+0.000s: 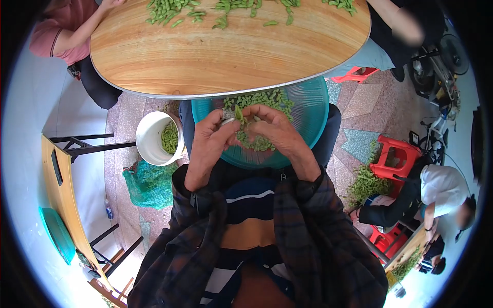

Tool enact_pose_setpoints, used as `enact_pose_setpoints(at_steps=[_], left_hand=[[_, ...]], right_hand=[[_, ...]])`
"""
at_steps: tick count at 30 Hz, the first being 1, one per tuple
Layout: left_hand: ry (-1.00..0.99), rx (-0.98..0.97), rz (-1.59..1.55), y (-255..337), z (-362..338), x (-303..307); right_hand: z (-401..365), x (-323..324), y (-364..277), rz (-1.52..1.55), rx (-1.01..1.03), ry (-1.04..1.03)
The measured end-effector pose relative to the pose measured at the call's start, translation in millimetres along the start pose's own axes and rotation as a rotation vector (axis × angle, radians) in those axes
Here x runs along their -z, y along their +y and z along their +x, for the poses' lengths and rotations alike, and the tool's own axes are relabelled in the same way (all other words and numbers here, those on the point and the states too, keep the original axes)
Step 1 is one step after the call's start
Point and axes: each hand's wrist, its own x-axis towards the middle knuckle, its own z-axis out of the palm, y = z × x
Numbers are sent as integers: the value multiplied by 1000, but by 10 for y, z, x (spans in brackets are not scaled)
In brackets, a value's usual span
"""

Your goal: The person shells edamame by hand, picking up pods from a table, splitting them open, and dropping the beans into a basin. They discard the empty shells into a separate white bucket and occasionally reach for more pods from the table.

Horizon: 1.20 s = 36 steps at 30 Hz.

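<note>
Over a teal plastic basin [313,115] in my lap, my left hand [210,136] and my right hand [280,132] come together at the fingertips. Between them is a green soybean pod [239,113], pinched by the left thumb and fingers, with the right fingers closed on its other side. Something whitish shows at my left thumb; I cannot make out what it is. Shelled green soybeans [269,97] lie in the basin under both hands, partly hidden by them.
Ahead is a wooden table [231,56] with soybean pods [169,10] along its far part; people sit at either side. On the floor at left are a white bucket [149,138] of pods and a green mesh bag [149,185]. Red stools [395,156] and plants [367,185] stand at right.
</note>
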Motion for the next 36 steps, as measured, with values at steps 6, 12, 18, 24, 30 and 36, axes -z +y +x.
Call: enact_pose_setpoints(at_steps=[6,12,18,24,30,36], left_hand=[[200,-75,-80,-21,-153,459],[639,-36,51,-294,-479,1721],[748,-19,173,-684,-679,2401],[753,-145,183,-698,-559,2282],[777,-202,61,-440,-234,1876],[765,-310,4,-125,-214,1427]], right_hand=[[-77,178,118,-140,-106,73],[-150,654,722,-422,21,139],[-258,686,567,-972,160,173],[-295,300,-285,-534,65,222],[316,461,-1023,-751,306,431],[1496,786,-1502,-1032,751,445]])
